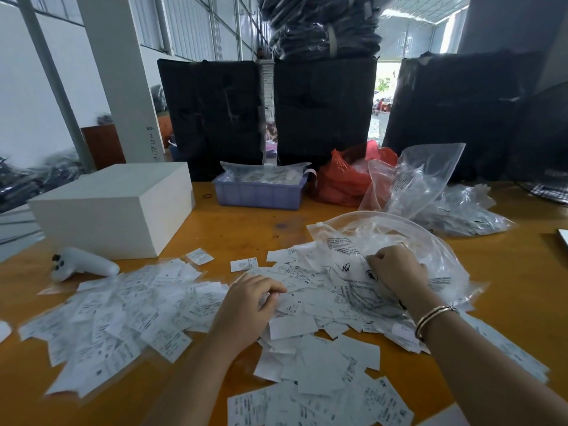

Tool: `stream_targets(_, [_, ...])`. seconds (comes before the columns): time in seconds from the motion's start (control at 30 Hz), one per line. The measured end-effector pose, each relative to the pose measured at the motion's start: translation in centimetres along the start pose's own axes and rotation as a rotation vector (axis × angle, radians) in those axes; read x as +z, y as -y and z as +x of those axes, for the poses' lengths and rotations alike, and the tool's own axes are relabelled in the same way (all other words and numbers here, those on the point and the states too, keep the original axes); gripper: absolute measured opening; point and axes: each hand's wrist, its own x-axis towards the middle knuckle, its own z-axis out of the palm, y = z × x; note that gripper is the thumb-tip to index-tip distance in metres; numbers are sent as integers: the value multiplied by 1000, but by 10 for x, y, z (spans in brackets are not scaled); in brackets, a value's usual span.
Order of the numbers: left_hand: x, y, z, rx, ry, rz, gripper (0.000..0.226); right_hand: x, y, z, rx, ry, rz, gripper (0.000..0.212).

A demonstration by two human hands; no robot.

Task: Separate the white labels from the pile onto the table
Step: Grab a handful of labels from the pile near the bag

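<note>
Both hands down in the white labels (307, 290), mid-pile on the orange surface (246, 222). Left hand (246, 305) rests curled on the labels at the pile's centre; fingertips look pinched on one, can't tell for sure. Right hand (396, 269) is fisted, gripping the clear zip bag (399, 238) that lies over the pile's right side. Sorted spread of labels (123, 305) lies left of the left hand, so separated ones go leftward; left hand is nearer that side. Loose labels run from the bag mouth toward the person. Foam block (113, 210) and white controller (83, 265) sit far left.
</note>
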Motion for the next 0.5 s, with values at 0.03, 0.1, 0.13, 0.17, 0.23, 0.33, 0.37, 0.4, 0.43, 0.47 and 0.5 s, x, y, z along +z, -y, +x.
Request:
stream_targets(0.03, [0, 0, 0, 4, 2, 0, 17, -1, 0, 0, -14, -17, -15, 37])
stream_targets(0.1, [1, 1, 0, 9, -2, 4, 17, -4, 0, -3, -78, -94, -80, 39])
stream_targets(0.13, [1, 1, 0, 6, -6, 4, 18, -6, 1, -6, -131, -164, -101, 40])
stream_targets(0.17, [0, 1, 0, 2, -12, 3, 18, -8, 3, -9, -200, -242, -99, 38])
stream_targets(0.23, [-1, 1, 0, -1, -28, 2, 19, -13, 10, -16, -381, -359, 22, 27])
stream_targets(0.33, [-2, -3, 0, -3, -86, -26, 18, -14, 29, -38, -646, -282, 325, 13])
stream_targets(0.37, [-3, -5, 0, -17, -105, -60, 18, -12, 36, -47, -683, -191, 403, 8])
stream_targets(0.4, [-5, -8, 0, -42, -112, -111, 20, -7, 42, -56, -697, -77, 475, 4])
stream_targets(0.43, [-7, -10, 0, -75, -105, -176, 24, -1, 47, -64, -684, 45, 537, 9])
stream_targets(0.47, [-8, -12, -1, -114, -88, -249, 29, 6, 50, -72, -659, 162, 598, 14])
stream_targets(0.5, [-10, -13, -1, -153, -65, -325, 36, 13, 53, -77, -633, 255, 649, 16])
